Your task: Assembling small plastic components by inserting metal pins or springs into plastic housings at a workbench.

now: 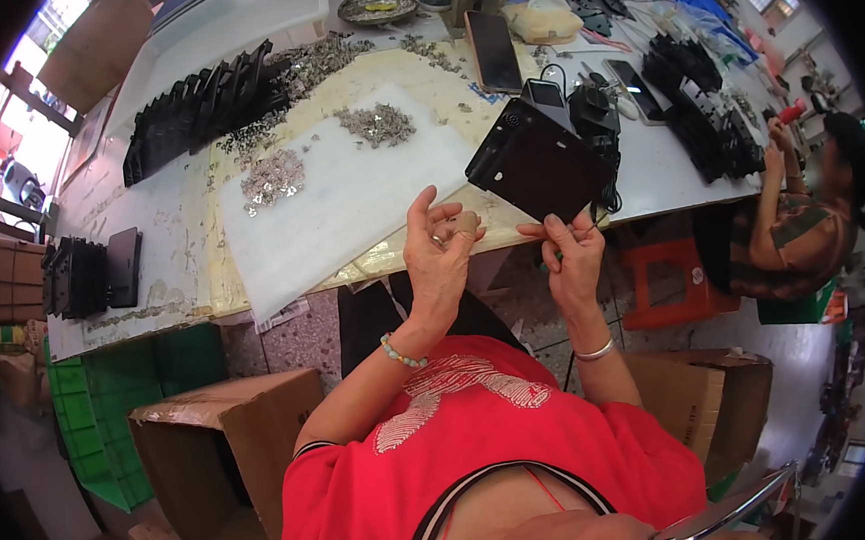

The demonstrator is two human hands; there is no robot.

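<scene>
Handling seems under way, the right hand (576, 252) pinching a black rectangular panel (546, 165) by the near edge of the worktop (168, 223), the left hand (439, 254) half-curled, contents unclear; the next move needs steady support.

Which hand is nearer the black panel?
Right. The right hand is at the near edge of the panel; the left hand is apart from it, nearer you and to its left.

flat black panel (546, 167), roughly rectangular, dark smooth face showing; turned diamond-wise, between 1 and 2 o'clock from view centre; dotted round patch near its 11 o'clock corner; small pale marks toward 2 and 9; held near 6 o'clock corner
</scene>
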